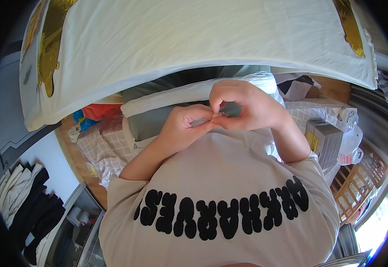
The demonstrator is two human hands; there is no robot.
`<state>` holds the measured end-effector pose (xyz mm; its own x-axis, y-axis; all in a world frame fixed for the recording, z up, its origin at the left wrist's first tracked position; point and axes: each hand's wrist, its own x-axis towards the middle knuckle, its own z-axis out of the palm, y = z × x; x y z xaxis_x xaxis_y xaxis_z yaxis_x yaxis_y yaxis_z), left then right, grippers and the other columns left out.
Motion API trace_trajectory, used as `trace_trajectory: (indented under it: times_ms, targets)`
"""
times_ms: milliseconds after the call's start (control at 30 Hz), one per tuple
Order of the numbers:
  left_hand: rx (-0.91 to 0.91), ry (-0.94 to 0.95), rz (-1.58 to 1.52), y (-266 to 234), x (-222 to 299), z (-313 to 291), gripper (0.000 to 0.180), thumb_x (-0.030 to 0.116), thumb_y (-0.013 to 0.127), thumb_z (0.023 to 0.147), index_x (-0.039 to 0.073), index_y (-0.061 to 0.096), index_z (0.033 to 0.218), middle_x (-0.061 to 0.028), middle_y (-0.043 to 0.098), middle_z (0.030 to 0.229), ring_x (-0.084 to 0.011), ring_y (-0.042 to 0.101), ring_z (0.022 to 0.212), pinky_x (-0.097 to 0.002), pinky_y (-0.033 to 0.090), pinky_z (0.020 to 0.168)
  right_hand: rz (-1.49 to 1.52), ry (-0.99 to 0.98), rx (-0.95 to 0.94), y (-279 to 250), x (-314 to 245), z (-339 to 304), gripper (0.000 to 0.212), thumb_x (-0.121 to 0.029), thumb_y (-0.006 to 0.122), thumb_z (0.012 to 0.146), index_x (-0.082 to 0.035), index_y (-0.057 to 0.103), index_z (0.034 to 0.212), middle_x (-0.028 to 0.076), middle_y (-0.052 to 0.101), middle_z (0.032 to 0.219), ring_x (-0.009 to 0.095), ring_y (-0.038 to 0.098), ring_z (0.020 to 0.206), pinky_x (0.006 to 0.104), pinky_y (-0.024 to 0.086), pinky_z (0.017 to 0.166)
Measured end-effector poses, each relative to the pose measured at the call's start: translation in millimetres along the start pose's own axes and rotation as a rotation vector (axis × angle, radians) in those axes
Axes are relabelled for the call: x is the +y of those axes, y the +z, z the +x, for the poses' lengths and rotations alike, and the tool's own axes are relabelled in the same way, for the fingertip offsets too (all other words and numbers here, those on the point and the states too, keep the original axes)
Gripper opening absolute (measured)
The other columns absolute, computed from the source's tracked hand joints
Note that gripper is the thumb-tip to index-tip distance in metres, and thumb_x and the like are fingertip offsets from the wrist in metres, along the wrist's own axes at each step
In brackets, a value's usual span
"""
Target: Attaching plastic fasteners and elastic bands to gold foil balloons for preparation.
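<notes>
My left hand (181, 129) and my right hand (252, 106) meet in front of my chest, both closed in a pinch with thumb and fingertips together. Their fingertips touch or nearly touch. Whatever is between them is too small to make out. Just beyond the hands, a long bundle of white strands, like thread (158, 101), lies across a grey-green surface (147, 124). Loose ends fray out at its right end, and my right hand covers part of it.
A cream cloth-covered table (194, 35) with gold foil sheets (49, 53) spans the far side. Left are a checked cover (103, 142), a red bag (100, 111) and hanging clothes (29, 204). Right are a stack of cartons (325, 140), plastic bags (350, 140) and a wooden rack (358, 182).
</notes>
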<state>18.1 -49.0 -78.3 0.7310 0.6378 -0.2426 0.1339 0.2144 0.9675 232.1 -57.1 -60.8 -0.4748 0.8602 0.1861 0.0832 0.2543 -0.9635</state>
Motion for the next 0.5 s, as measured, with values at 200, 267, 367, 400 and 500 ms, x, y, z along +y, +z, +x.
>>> trace_trajectory:
  times_ms: [200, 267, 367, 400, 500]
  targets:
    - [-0.07, 0.021, 0.022, 1.5, 6.2, -4.3, 0.016, 0.002, 0.069, 0.08, 0.0, 0.069, 0.096, -0.0099, 0.071, 0.097, -0.0172, 0.067, 0.092, -0.0256, 0.05, 0.08, 0.056, 0.088, -0.234, 0.0, -2.7, 1.3, 0.023, 0.003, 0.068, 0.066, -0.005, 0.048, 0.073, 0.006, 0.05, 0.072, 0.023, 0.049, 0.065, 0.0324, 0.038, 0.056]
    - [-0.062, 0.046, 0.117, 2.6, 9.5, -6.1, 0.015, 0.003, 0.069, 0.08, 0.0, 0.069, 0.095, -0.0096, 0.071, 0.098, -0.0173, 0.067, 0.093, -0.0256, 0.05, 0.08, 0.101, 0.034, -0.246, 1.5, 1.7, 0.3, 0.022, 0.005, 0.065, 0.065, -0.005, 0.047, 0.072, 0.006, 0.049, 0.072, 0.023, 0.047, 0.063, 0.032, 0.036, 0.054]
    - [-0.068, 0.049, 0.183, 6.7, 4.9, -9.1, 0.017, 0.002, 0.069, 0.082, -0.002, 0.063, 0.098, -0.0092, 0.07, 0.097, -0.0171, 0.068, 0.091, -0.0268, 0.051, 0.079, 0.138, -0.004, -0.208, 1.6, 2.9, -0.8, 0.022, 0.005, 0.063, 0.065, -0.004, 0.044, 0.07, 0.006, 0.047, 0.069, 0.024, 0.044, 0.062, 0.0319, 0.035, 0.054]
    - [-0.006, 0.099, -0.037, 12.5, -2.2, -9.9, 0.019, 0.001, 0.067, 0.084, -0.001, 0.055, 0.097, -0.01, 0.069, 0.095, -0.0172, 0.068, 0.09, -0.0273, 0.051, 0.079, 0.139, -0.005, -0.21, 0.3, 4.4, -1.4, 0.022, 0.005, 0.063, 0.065, -0.004, 0.044, 0.07, 0.006, 0.047, 0.069, 0.024, 0.044, 0.062, 0.0319, 0.035, 0.054]
    - [0.045, 0.142, -0.249, 11.4, -6.9, -6.8, 0.027, -0.001, 0.064, 0.086, 0.004, 0.039, 0.095, -0.0114, 0.067, 0.093, -0.0176, 0.068, 0.09, -0.0282, 0.053, 0.078, 0.154, -0.038, -0.201, -4.1, 10.1, -5.4, 0.019, 0.004, 0.062, 0.069, -0.005, 0.047, 0.075, 0.006, 0.05, 0.075, 0.022, 0.046, 0.065, 0.0316, 0.036, 0.057]
